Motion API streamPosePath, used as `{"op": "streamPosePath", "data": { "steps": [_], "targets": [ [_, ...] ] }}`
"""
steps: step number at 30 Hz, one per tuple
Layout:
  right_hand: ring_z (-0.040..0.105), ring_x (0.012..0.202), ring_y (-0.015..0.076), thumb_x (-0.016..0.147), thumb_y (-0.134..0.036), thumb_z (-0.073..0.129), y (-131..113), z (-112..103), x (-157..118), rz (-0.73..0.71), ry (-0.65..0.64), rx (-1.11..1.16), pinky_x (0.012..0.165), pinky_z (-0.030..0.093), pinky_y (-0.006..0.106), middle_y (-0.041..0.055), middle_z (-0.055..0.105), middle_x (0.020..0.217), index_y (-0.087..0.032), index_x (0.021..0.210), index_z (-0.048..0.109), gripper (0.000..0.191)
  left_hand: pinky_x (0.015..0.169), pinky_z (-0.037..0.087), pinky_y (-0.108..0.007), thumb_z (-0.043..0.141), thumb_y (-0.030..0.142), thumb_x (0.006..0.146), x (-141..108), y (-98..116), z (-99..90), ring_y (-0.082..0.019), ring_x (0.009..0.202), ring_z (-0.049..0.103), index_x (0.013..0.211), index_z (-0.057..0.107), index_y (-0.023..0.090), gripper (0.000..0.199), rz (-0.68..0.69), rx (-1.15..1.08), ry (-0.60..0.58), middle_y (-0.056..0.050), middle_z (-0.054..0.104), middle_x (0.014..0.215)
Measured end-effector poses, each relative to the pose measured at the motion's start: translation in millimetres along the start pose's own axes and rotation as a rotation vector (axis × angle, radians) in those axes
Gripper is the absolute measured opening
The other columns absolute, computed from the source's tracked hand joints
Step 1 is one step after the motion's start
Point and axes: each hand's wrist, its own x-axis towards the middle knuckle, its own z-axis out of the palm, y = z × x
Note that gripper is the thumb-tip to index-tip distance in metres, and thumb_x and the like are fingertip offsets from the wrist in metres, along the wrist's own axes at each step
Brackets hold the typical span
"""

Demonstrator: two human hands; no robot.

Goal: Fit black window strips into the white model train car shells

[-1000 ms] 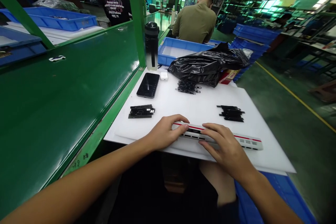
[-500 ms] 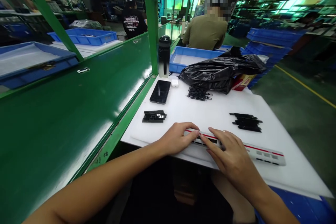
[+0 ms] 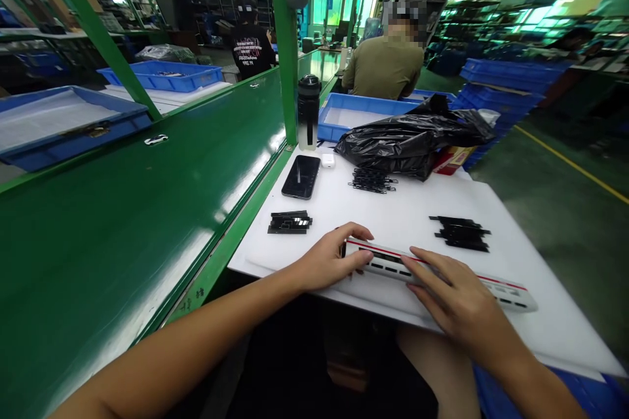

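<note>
A long white model train car shell [image 3: 388, 262] with a red stripe and dark window openings lies across the front of the white plastic board [image 3: 407, 206]. My left hand [image 3: 329, 258] grips its left end. My right hand [image 3: 457, 294] lies over the near edge further right, with its fingers pressing on the shell. Three groups of small black parts sit on the board: a flat stack [image 3: 289, 222] to the left, a stack [image 3: 462, 234] to the right, and a tangled pile [image 3: 372, 180] behind the shell.
Behind the board are a black phone [image 3: 301, 177], a white earbud case [image 3: 327, 160], a bottle [image 3: 308, 111], a black plastic bag [image 3: 413, 144] and a blue tray [image 3: 354, 114]. A green workbench [image 3: 147, 209] runs along the left. Two co-workers [image 3: 386, 65] sit farther away.
My hands have moved apart along the shell, with the right hand sliding rightward and the left settling on the left end. The view has shifted only slightly.
</note>
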Motion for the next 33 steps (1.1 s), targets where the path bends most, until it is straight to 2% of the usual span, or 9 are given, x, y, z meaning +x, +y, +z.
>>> {"op": "streamPosePath", "data": {
  "steps": [4,7,11,19,23,26,30,31,33],
  "targets": [
    [0.062,0.115,0.0234,0.099,-0.036,0.05,11.3,-20.5,10.0,0.031,-0.219,0.056,0.095,0.054,0.038,0.007,0.061,0.134,-0.028,0.143,0.047,0.045,0.082,0.048,-0.029,0.082,0.027,0.072,-0.7,-4.4,1.3,-0.02,0.097,0.059,0.113,0.062,0.021,0.046,0.101,0.106,-0.004,-0.006,0.058,0.115],
    [0.064,0.113,0.023,0.096,-0.039,0.054,12.3,-25.5,17.0,0.066,-0.332,0.1,0.092,0.055,0.036,0.0054,0.064,0.13,-0.028,0.137,0.052,0.043,0.097,0.046,-0.032,0.079,0.017,0.073,-1.3,-7.8,6.4,-0.021,0.108,0.057,0.107,0.065,0.02,0.037,0.171,0.177,0.026,-0.008,0.056,0.116],
    [0.064,0.107,0.0268,0.091,-0.042,0.06,5.0,-14.6,22.3,0.082,-0.283,0.087,0.092,0.053,0.042,0.0091,0.068,0.118,-0.021,0.122,0.06,0.037,0.101,0.046,-0.035,0.08,0.021,0.073,-2.9,-9.7,11.1,-0.023,0.11,0.057,0.103,0.066,0.02,0.033,0.197,0.236,0.034,-0.009,0.057,0.116],
    [0.063,0.097,0.0261,0.096,-0.037,0.054,-1.0,-4.5,27.7,0.033,-0.268,0.065,0.084,0.052,0.042,0.012,0.067,0.108,-0.016,0.117,0.059,0.03,0.093,0.049,-0.034,0.075,0.019,0.073,-3.6,-13.2,15.5,-0.021,0.101,0.059,0.104,0.065,0.019,0.032,0.149,0.344,0.095,-0.006,0.06,0.111],
    [0.062,0.098,0.0271,0.094,-0.038,0.059,1.9,-3.5,24.3,0.045,-0.21,0.007,0.087,0.05,0.046,0.0113,0.067,0.108,-0.017,0.122,0.059,0.035,0.093,0.049,-0.036,0.072,0.021,0.075,-4.6,-12.0,17.9,-0.023,0.102,0.059,0.107,0.063,0.02,0.034,0.13,0.402,0.118,-0.006,0.06,0.11],
    [0.061,0.105,0.0305,0.092,-0.037,0.062,-1.9,-9.0,8.3,0.095,-0.059,-0.034,0.09,0.05,0.049,0.0139,0.065,0.114,-0.017,0.129,0.057,0.042,0.093,0.049,-0.038,0.071,0.023,0.077,-5.9,-9.7,18.3,-0.025,0.105,0.058,0.112,0.061,0.019,0.036,0.11,0.451,0.1,-0.007,0.061,0.109],
    [0.062,0.108,0.0296,0.085,-0.013,0.067,-32.5,-11.0,-44.1,0.195,0.344,0.068,0.09,0.052,0.049,0.0135,0.065,0.113,-0.02,0.125,0.061,0.041,0.1,0.047,-0.039,0.07,0.023,0.081,-7.1,-9.0,16.6,-0.026,0.113,0.055,0.122,0.06,0.02,0.042,0.122,0.488,0.091,-0.008,0.062,0.113],
    [0.064,0.103,0.0282,0.083,-0.008,0.066,-44.5,-6.3,-61.7,0.178,0.396,0.124,0.086,0.054,0.046,0.0121,0.066,0.107,-0.02,0.121,0.063,0.04,0.1,0.047,-0.039,0.07,0.024,0.082,-7.2,-9.2,15.8,-0.026,0.114,0.055,0.123,0.06,0.021,0.043,0.119,0.491,0.089,-0.008,0.063,0.113],
    [0.067,0.092,0.0259,0.081,-0.006,0.065,-71.0,10.8,-97.6,0.162,0.402,0.225,0.074,0.057,0.041,0.0097,0.068,0.095,-0.02,0.111,0.067,0.034,0.102,0.046,-0.039,0.07,0.024,0.082,-7.4,-9.4,14.0,-0.025,0.115,0.055,0.124,0.06,0.021,0.044,0.111,0.483,0.079,-0.008,0.064,0.115]
  ]
}}
